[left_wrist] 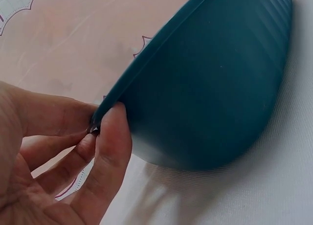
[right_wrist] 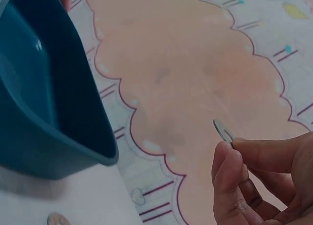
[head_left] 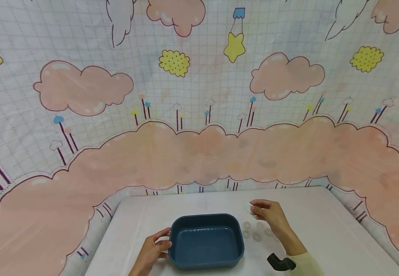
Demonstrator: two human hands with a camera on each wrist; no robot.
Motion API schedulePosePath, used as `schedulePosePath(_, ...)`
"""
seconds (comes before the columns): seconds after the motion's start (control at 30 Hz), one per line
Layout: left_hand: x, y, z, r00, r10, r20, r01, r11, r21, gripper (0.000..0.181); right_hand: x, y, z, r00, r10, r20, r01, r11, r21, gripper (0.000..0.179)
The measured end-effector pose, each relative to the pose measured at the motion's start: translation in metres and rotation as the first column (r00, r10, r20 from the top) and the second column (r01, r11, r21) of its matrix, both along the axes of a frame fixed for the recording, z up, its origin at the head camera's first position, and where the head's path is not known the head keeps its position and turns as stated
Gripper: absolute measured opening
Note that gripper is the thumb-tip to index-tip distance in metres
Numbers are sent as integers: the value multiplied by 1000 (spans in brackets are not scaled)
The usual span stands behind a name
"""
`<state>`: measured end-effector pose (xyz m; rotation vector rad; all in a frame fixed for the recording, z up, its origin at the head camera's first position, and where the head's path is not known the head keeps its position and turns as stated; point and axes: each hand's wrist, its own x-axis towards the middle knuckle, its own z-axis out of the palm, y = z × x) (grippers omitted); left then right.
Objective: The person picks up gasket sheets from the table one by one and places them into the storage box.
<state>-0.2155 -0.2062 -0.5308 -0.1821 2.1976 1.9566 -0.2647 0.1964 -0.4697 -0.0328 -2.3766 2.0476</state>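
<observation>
Head view, blue basin: the blue basin (head_left: 206,262) stands upright on the white table (head_left: 140,216), between the person's two hands.
Head view, left hand: the left hand (head_left: 151,247) grips the basin at its left side, near the rim.
Head view, right hand: the right hand (head_left: 272,215) is raised to the right of the basin's far corner, its fingers pinching a pale ring (head_left: 249,207) that is well apart from the basin.
Head view, loose rings: several loose rings (head_left: 257,236) lie on the table just beside the basin's right wall, the nearest to the forearm partly hidden.
Head view, wrist and backdrop: a black device (head_left: 281,263) sits by the yellowish sleeve (head_left: 304,263); a cloth (head_left: 199,155) with clouds and stars hangs behind.
Left wrist view, basin wall: one digit presses the outside just under the rim while others meet the rim from the other side; some fingertips are hidden.
Right wrist view, pinched ring: thumb and finger hold it tilted, nearly edge-on.
Right wrist view, left edge: the basin's corner shows, with one loose ring below, cut off by the frame.
</observation>
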Motion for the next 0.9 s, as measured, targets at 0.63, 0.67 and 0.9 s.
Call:
schedulePosePath(0.63,1,4,-2,998,69,-10,-70,997,-20,59,3,-44,-4,991,132,-3,-132,986,-106,35)
schedulePosePath(0.67,1,4,-2,998,67,-10,-68,998,-17,59,4,-46,-5,990,140,-5,-139,984,-111,35)
schedulePosePath(0.9,5,3,1,998,67,-13,-67,998,-13,59,8,-67,-3,984,179,2,-177,972,-154,36)
